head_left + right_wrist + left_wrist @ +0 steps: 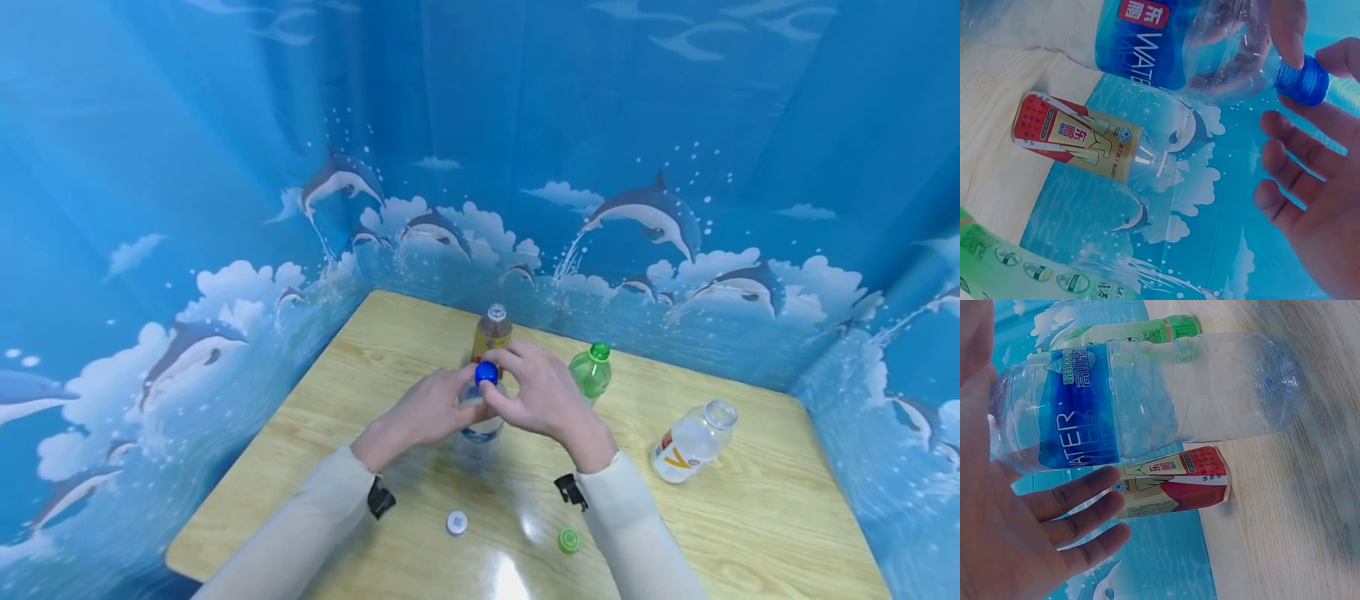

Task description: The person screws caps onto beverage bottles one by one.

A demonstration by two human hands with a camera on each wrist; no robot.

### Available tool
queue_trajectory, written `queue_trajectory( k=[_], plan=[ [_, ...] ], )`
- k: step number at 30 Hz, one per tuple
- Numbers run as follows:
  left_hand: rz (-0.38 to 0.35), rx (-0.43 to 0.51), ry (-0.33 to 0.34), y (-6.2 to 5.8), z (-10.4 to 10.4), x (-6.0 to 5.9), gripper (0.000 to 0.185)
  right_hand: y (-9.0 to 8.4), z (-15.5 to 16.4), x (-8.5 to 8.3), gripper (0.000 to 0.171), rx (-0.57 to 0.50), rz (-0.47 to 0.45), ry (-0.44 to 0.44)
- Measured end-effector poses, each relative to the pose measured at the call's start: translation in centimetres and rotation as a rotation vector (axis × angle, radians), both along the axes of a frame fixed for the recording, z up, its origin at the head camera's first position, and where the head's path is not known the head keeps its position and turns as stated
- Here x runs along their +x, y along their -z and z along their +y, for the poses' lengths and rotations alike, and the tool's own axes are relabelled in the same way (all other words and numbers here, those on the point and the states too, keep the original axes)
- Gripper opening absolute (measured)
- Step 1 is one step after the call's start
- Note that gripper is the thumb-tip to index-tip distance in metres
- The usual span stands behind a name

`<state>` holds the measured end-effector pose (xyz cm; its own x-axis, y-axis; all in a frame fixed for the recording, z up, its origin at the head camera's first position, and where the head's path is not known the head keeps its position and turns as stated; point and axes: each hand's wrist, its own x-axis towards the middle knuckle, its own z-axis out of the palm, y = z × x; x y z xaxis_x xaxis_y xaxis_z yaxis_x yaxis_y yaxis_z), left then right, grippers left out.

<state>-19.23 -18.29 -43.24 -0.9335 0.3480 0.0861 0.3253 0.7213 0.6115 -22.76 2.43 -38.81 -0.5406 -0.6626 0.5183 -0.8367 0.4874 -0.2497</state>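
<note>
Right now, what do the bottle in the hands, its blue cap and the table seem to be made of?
Water bottle: clear, thin, glossy plastic; you see through it. Blue cap: opaque plastic, ribbed edge. Table: pale wood grain, probably laminate, since its shiny top reflects light.

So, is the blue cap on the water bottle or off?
On. The blue cap sits on the water bottle neck, right hand fingers pinching it.
</note>
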Motion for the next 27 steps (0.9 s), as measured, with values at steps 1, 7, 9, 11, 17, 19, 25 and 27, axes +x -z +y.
queue_trajectory(
  k=[1, 7, 9, 11, 17, 19, 25, 27],
  plan=[
    [-0.002, -0.002, 0.001, -0.05, -0.01, 0.01, 0.074, 0.02, -0.01, -0.02, 0.03, -0.008, -0.001, -0.009],
    [-0.035, 0.0, -0.02, -0.07, 0.06, -0.08, 0.078, 0.39, 0.04, -0.23, 0.024, -0.079, -0.03, -0.047],
    [-0.038, -0.002, -0.03, -0.06, 0.07, -0.1, 0.077, 0.54, 0.11, -0.28, 0.024, -0.092, -0.041, -0.055],
    [-0.034, 0.001, -0.029, -0.05, 0.1, -0.1, 0.076, 0.68, 0.2, -0.32, 0.024, -0.096, -0.035, -0.056],
    [-0.02, 0.022, -0.012, -0.05, 0.16, -0.08, 0.068, 0.71, -0.11, -0.52, 0.025, -0.069, 0.085, -0.012],
    [-0.001, 0.025, 0.001, -0.04, 0.12, -0.05, 0.062, 0.69, -0.29, -0.54, 0.035, -0.038, 0.132, 0.018],
    [0.01, -0.002, 0.011, -0.01, 0.03, 0.04, 0.064, 0.52, -0.21, -0.24, 0.037, -0.041, 0.134, 0.059],
    [0.01, -0.016, -0.011, -0.03, -0.06, 0.13, 0.069, 0.46, -0.31, -0.28, 0.03, -0.048, 0.115, 0.026]
  ],
)
